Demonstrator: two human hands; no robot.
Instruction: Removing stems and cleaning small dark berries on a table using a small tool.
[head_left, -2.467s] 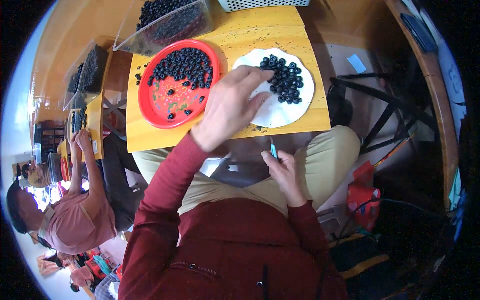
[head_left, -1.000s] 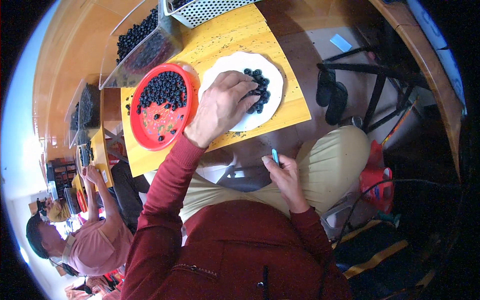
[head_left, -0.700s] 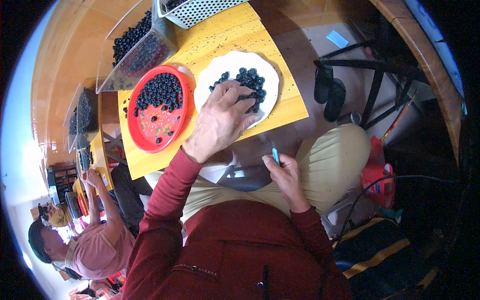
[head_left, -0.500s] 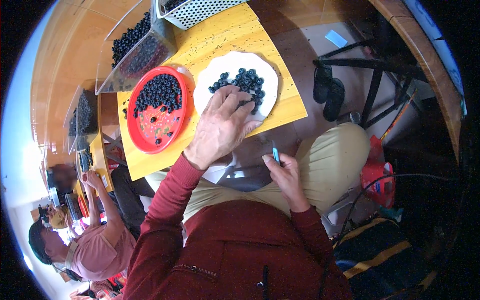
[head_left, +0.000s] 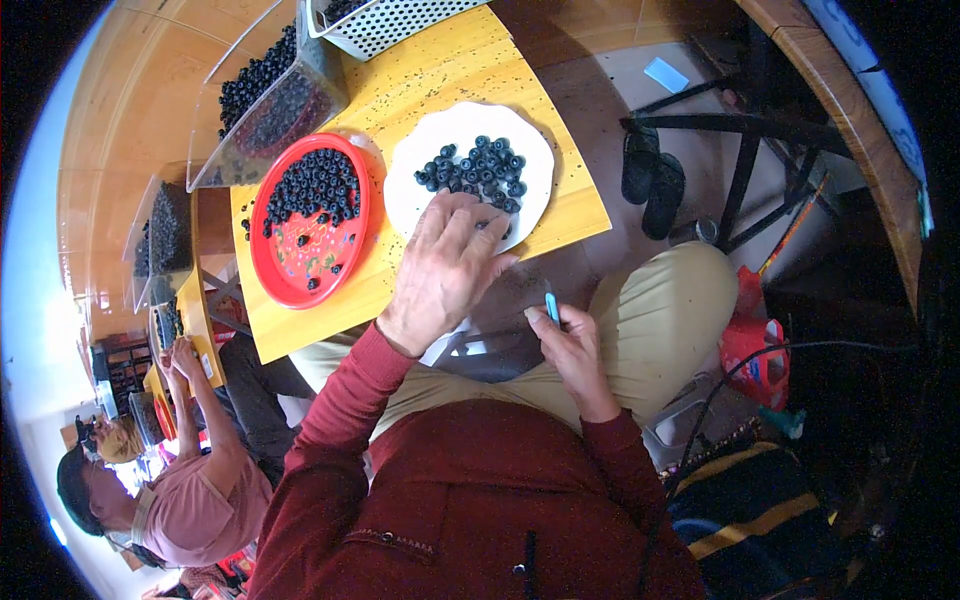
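Note:
A white plate (head_left: 408, 140) with a wavy rim carries dark blueberries (head_left: 490, 160). My left hand (head_left: 445, 265) reaches over its near edge, palm down, fingers bent and the thumb apart from them. One berry shows beside its fingers; what lies under the palm is hidden. Lower and to the right, above my lap, my right hand (head_left: 572, 350) pinches a small tool with a light blue handle (head_left: 551, 306), pointing up and away from me. Left of the plate sits a red oval tray (head_left: 290, 285) with many more blueberries, a few of them loose on its printed bottom.
Dark specks dot the yellow wooden table (head_left: 420, 85). At its far left stands a clear bin (head_left: 330, 90) of berries, beside a white perforated basket (head_left: 400, 30). A person in pink (head_left: 205, 500) works at left. Dark slippers (head_left: 655, 185) and a red bag (head_left: 755, 360) lie right.
My left hand has drawn back slightly toward me, uncovering more berries in the middle of the plate. My right hand keeps its hold on the blue-handled tool.

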